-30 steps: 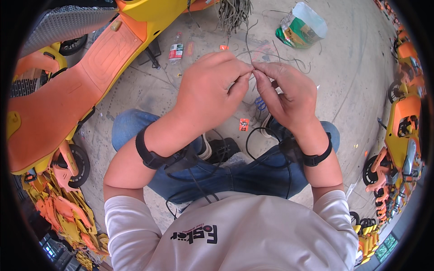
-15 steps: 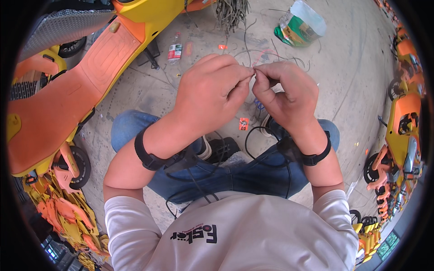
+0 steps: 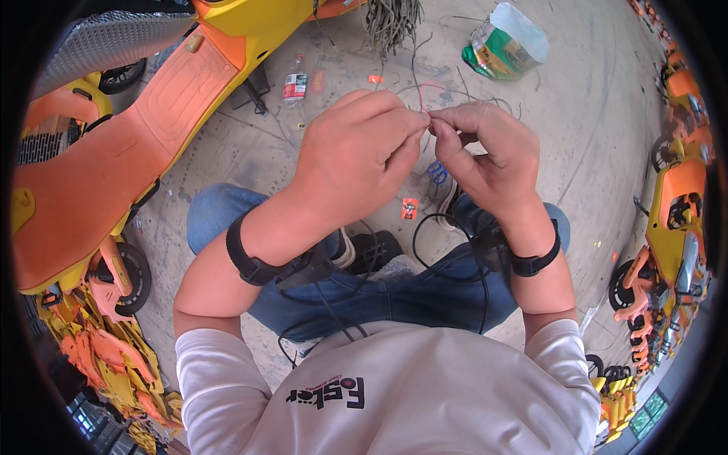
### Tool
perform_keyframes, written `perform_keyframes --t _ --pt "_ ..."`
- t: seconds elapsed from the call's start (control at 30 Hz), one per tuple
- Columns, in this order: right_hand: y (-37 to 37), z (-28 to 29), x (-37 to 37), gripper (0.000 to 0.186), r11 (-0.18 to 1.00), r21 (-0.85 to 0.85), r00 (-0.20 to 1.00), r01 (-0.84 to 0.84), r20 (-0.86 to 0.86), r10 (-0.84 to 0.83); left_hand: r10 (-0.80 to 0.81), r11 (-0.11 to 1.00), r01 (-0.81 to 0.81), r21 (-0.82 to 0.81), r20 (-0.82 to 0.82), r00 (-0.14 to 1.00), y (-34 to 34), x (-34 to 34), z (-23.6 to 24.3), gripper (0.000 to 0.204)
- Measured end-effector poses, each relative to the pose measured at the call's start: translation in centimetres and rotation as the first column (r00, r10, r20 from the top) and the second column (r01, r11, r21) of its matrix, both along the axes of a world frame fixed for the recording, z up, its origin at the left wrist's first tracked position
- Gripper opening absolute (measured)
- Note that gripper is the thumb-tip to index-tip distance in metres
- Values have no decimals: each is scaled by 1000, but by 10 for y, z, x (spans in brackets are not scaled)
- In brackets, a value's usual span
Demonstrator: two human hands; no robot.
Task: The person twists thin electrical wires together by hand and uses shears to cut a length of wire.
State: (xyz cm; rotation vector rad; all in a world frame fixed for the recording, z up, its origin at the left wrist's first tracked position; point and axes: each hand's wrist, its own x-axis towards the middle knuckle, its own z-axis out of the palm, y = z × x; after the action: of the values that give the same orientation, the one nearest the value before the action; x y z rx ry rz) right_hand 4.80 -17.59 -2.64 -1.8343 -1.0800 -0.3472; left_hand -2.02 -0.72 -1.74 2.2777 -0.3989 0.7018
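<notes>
Head view: a thin, bending red wire (image 3: pixel 421 97) runs into the fingertips of the left hand (image 3: pixel 350 144) and right hand (image 3: pixel 493 152), thumb and forefinger of each pinched together on it. Toward the scuffed floor's (image 3: pixel 584 144) far edge in view, a crinkled green-and-white bag (image 3: pixel 497 59) gapes, contents unclear.

a thin, flexible, reddish plastic-looking wire (image 3: pixel 421 97) rises from the pinched fingertips of the left hand (image 3: pixel 360 144) and the right hand (image 3: pixel 489 148), which nearly meet. above them it runs almost straight, then bends over to the right in a small, loose arc. its lower end is hidden by the fingers. a slim, dark grey, slightly bowed wire (image 3: pixel 415 67) hangs down toward the same spot; whether the two are joined cannot be told.
</notes>
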Motion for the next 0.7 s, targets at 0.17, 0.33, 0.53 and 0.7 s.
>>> perform_keyframes --t 0.17,0.33,0.53,0.7 --pt "1 1 -1 13 999 -2 996 32 88 -32 -6 1000 6 19 18 1000 0 0 0 14" --pt "3 2 -2 16 999 24 988 47 146 -50 -12 1000 12 9 63 998 -1 1 -2 14" --pt "0 -2 -1 12 996 66 998 63 -2 -63 -36 997 32 -64 -61 998 -2 -1 3 14" --pt "-2 0 2 17 990 115 993 87 -91 -77 -61 985 41 -168 -118 991 -1 0 3 13"
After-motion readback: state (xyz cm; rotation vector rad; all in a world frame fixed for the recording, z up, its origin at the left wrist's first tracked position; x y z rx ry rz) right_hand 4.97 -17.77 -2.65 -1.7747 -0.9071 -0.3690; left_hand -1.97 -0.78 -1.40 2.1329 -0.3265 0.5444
